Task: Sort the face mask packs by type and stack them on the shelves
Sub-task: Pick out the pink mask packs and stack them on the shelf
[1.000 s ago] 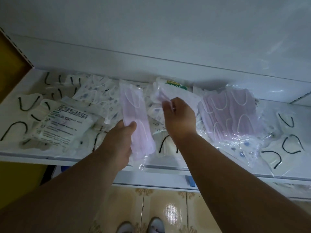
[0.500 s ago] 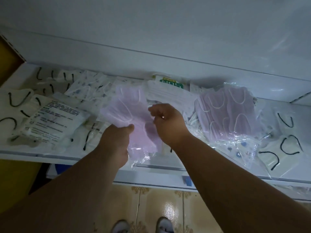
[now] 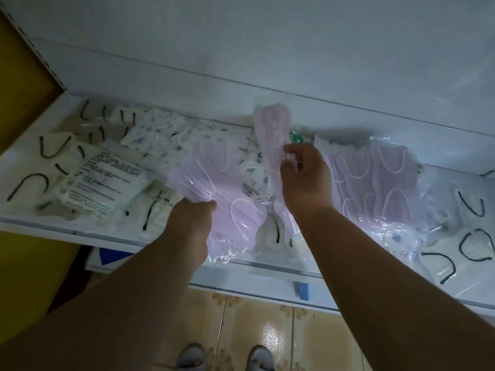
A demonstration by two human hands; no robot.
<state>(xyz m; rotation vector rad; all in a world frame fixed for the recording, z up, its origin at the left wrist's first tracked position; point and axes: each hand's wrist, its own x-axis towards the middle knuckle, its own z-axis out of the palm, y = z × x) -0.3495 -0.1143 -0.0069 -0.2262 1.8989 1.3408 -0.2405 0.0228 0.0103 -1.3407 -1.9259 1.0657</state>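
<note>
Both hands work over the white shelf (image 3: 80,231), each clamped on its own pink mask pack. The left hand (image 3: 191,223) pinches a flat pink pack (image 3: 214,183) by its near edge, thumb on top, so most of the pack hangs forward of the grip. The right hand (image 3: 305,180) curls round a second pink pack (image 3: 273,137), held upright and edge-on, just left of the pink stack (image 3: 375,180) already lying on the shelf.

The likeliest slip, in my judgement, is the left pack sliding out: the clear film looks slick, and a thumb pinch at one edge gives little hold on a limp bag. The loose film at its near end already overhangs the shelf lip, so a dropped pack could fall to the tiled floor (image 3: 267,330).

The pink stack is itself splayed and sits on loose wrappers, so setting more packs on it carelessly could make it slide toward the shelf edge. The white packs with black loops (image 3: 482,242), right of the stack, lie close enough to be dragged along and mixed in.
</note>
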